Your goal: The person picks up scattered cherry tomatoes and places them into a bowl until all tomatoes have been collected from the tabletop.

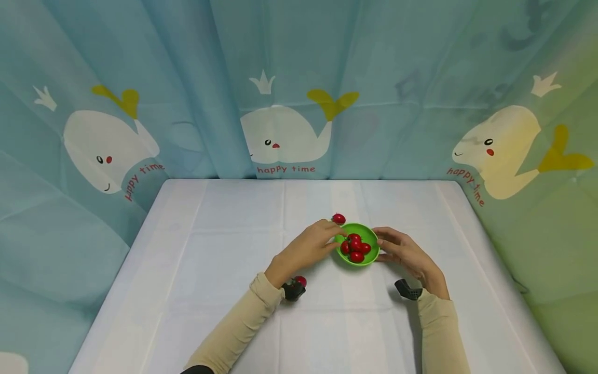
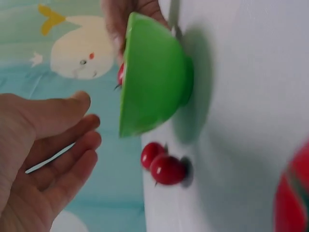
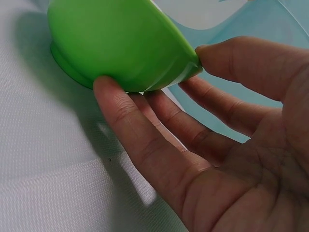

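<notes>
A green bowl point(image 1: 345, 259) holds several red cherry tomatoes point(image 1: 356, 246) right of the table's middle. My right hand point(image 1: 405, 254) grips the bowl's right side, thumb at the rim and fingers spread against the outer wall, as the right wrist view shows. My left hand point(image 1: 310, 244) hovers at the bowl's left rim, thumb and fingers apart and nothing between them. In the left wrist view, two loose tomatoes point(image 2: 167, 169) lie on the cloth beyond the bowl. Whether the bowl's base touches the cloth, I cannot tell.
Another tomato point(image 1: 300, 281) sits by my left wrist, partly hidden by a black wrist device point(image 1: 293, 292). A white cloth covers the table point(image 1: 224, 249). Blue-green curtains point(image 1: 392, 130) with whale prints stand along the back and sides.
</notes>
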Demonstrator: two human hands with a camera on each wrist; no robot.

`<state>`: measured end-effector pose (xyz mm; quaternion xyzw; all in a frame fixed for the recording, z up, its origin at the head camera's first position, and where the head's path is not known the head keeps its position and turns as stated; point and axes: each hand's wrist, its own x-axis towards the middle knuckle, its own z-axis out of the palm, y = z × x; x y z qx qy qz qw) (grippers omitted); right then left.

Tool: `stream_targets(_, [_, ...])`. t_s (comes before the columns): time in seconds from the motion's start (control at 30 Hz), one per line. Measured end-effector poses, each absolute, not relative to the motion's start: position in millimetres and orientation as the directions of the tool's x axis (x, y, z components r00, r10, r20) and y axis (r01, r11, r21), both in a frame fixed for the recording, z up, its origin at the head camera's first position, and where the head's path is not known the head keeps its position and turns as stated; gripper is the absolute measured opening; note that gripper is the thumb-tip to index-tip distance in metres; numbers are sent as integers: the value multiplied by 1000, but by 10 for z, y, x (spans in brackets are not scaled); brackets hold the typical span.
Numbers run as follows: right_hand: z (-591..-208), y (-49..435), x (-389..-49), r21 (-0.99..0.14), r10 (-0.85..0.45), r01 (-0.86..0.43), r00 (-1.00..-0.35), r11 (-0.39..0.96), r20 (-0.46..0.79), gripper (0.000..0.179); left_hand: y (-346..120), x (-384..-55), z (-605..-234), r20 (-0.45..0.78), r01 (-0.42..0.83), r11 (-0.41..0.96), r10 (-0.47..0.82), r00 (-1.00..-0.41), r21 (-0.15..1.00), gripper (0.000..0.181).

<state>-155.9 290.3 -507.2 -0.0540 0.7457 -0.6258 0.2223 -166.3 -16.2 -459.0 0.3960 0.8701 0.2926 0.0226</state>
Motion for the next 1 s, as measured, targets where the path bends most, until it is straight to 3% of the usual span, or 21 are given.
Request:
stream_targets(0.23, [-5043,2903,-1564,-955,-340,207,-901,210,-270,54,-491,-1681,-4563,100,592,460,728,-678,662,30])
stream_targets(0.57, [-5086,2903,-1583,-957,-351,204,-897,206,-267,56,-900,-1554,-4567,-55,496,502,740,-670,708,29])
stream_targets(1.0, [-5117,2919,-1584,-960,-366,190,-895,207,-256,54,-1309,-1179,-4756,-44,457,479,726,-687,750,24])
